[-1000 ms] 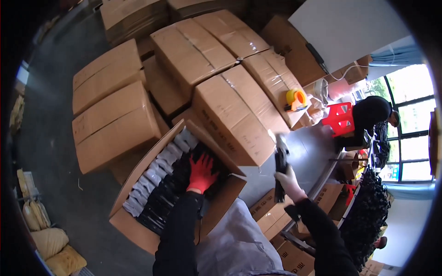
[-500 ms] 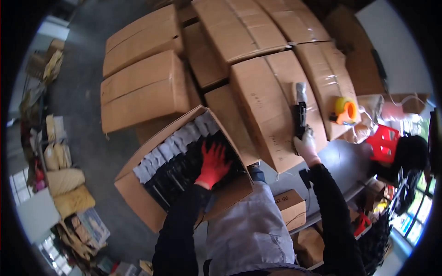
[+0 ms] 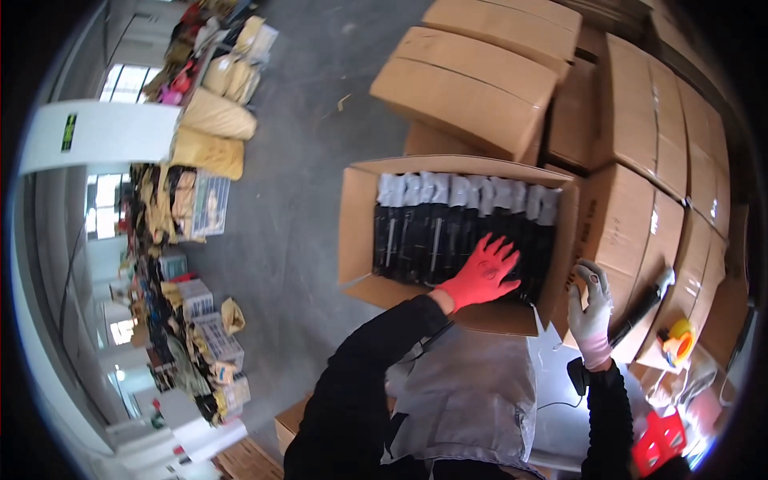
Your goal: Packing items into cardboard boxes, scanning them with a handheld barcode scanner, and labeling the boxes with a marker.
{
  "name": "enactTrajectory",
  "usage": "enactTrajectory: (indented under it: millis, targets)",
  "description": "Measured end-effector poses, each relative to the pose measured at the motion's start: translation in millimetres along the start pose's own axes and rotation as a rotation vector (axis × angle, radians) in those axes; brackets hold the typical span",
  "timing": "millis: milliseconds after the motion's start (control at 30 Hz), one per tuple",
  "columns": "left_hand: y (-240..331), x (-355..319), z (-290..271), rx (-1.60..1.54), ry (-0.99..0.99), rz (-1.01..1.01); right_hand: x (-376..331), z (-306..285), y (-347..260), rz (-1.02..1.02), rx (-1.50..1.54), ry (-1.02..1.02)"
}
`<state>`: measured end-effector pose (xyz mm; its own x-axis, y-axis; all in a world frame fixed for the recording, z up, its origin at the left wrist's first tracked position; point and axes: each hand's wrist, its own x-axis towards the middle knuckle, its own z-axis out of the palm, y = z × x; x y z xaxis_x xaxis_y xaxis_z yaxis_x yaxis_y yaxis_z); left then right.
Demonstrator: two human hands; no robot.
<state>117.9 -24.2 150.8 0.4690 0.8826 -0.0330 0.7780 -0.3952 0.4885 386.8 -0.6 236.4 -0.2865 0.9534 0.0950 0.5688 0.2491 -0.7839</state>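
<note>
An open cardboard carton (image 3: pixel 360 216) stands before me, packed with a row of long black pieces (image 3: pixel 436 240) whose far ends are wrapped in grey-white. My left hand (image 3: pixel 484 276), in a red glove, lies on these pieces toward the right, fingers spread. Just outside the carton's right wall, my right hand (image 3: pixel 592 312) in a pale glove is raised with bent fingers and thumb apart; I see nothing in it. A similar long black piece with a grey-wrapped end (image 3: pixel 644 308) rests on a closed carton (image 3: pixel 616 232) to the right, beyond that hand.
Closed cartons (image 3: pixel 472 88) are stacked at the far side and right. An orange and yellow tape dispenser (image 3: pixel 678 342) sits on one at the right. A red plastic item (image 3: pixel 660 440) is at lower right. Sacks and goods (image 3: pixel 212 152) line the left side.
The view has swung left, so the cartons appear further right. My right hand has let go of the long black piece and come toward the open carton. My left hand stays on the packed pieces.
</note>
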Motion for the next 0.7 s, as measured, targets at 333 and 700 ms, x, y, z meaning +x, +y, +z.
enactTrajectory:
  millis: [333,700]
  targets:
    - [-164,-166,-11,-0.176,0.473,-1.164,50,166,-126,0.218,0.306,-0.791]
    - [-185,-134,-6,-0.457,0.360,-1.239,81,411,-98,0.628,0.478,-0.453]
